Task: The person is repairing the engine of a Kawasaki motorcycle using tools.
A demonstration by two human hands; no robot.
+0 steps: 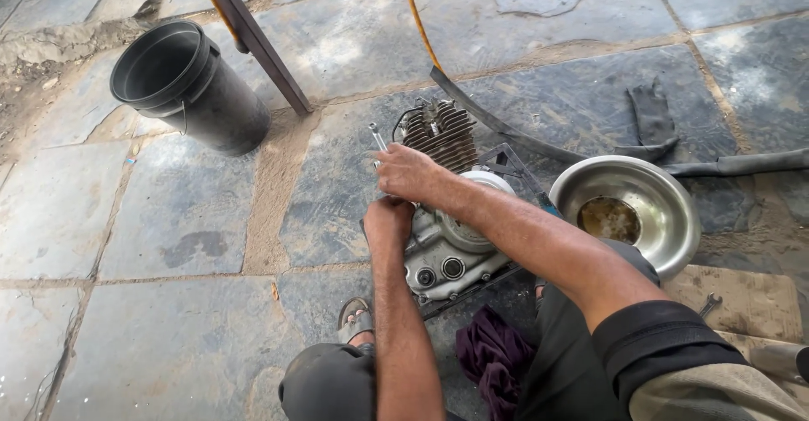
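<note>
A small motorcycle engine (445,248) with a finned cylinder head (440,134) lies on the stone floor in front of me. My right hand (403,171) grips a metal wrench (377,137) whose shaft sticks up to the left of the fins. My left hand (388,219) is closed against the engine case just below the right hand; what it holds is hidden.
A black bucket (181,84) stands at the far left beside a slanted metal bar (253,33). A steel bowl (628,210) with brown liquid sits to the right. Rubber strips (657,126), a purple rag (493,358), a spanner (709,305) and my sandalled foot (356,318) surround the engine.
</note>
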